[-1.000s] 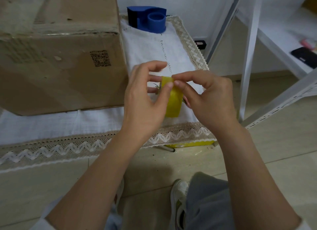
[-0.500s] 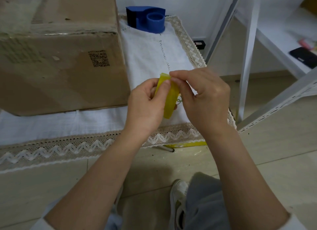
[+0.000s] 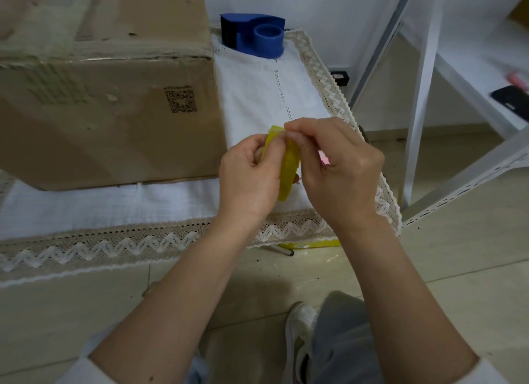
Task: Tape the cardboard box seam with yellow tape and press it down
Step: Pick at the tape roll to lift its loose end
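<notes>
Head view: left hand (image 3: 249, 177) in closed grip around a roll of yellow adhesive tape (image 3: 287, 170), held edge-on above the white lace-trimmed cloth (image 3: 257, 97). Right hand (image 3: 340, 169) pinches the roll's top edge between thumb and fingertips. Large brown cardboard box (image 3: 106, 97) sits on the cloth left of the hands, not touching them. Blue plastic tape dispenser (image 3: 254, 37) stands at the cloth's far end, beside the box.
</notes>
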Demonstrator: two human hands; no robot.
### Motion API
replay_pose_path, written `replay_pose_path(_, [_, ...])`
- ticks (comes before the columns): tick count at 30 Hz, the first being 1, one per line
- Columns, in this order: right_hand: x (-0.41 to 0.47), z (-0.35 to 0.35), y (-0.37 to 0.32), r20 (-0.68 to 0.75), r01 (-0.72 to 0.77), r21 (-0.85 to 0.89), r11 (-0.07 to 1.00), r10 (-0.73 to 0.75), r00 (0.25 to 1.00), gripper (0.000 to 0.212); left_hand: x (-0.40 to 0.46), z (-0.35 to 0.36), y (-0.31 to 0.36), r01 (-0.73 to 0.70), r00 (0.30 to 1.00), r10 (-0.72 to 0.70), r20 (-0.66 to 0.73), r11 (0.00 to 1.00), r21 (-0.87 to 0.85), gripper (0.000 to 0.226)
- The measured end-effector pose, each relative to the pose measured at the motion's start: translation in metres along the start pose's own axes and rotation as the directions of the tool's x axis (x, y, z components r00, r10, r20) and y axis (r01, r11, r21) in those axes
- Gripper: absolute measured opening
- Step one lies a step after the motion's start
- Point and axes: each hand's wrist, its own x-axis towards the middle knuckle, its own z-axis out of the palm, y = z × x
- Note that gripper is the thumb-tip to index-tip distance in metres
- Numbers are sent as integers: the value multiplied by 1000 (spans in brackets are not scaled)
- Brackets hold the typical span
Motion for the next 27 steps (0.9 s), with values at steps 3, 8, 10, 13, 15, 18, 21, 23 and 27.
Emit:
replay_pose_path(3, [3,0,1,72,-127,84,988,121,990,10,1,-1,-1,-26,1000,26,-1,999,47,21])
replay_pose_path(8, [8,-7,-3,158,-334,198,921,307,939,8,1,-1,-4,-107,994,107,-8,993,52,21])
replay_pose_path(10, [8,-9,-4,160,-379,213,901,350,923,8,1,0,-3,-134,991,135,1,989,67,18])
replay_pose_path(13, [9,-11,-3,137,-412,206,887,391,910,8,0,1,-3,-158,987,157,27,984,79,13])
replay_pose_path(15, [10,-11,-1,113,-418,179,891,403,908,8,0,1,-4,-174,984,171,40,981,84,13])
replay_pose_path(18, [11,-10,1,106,-475,152,867,464,879,8,0,0,-6,-193,980,187,70,976,98,12])
replay_pose_path(21, [13,-11,0,137,-552,164,818,535,833,7,0,0,-8,-216,974,207,88,969,119,14])
replay_pose_path(23, [14,-12,0,154,-598,180,781,578,801,5,0,0,-8,-223,973,211,98,966,134,13])
replay_pose_path(27, [15,-12,0,173,-642,184,745,618,767,3,1,0,-7,-235,966,218,141,965,116,9])
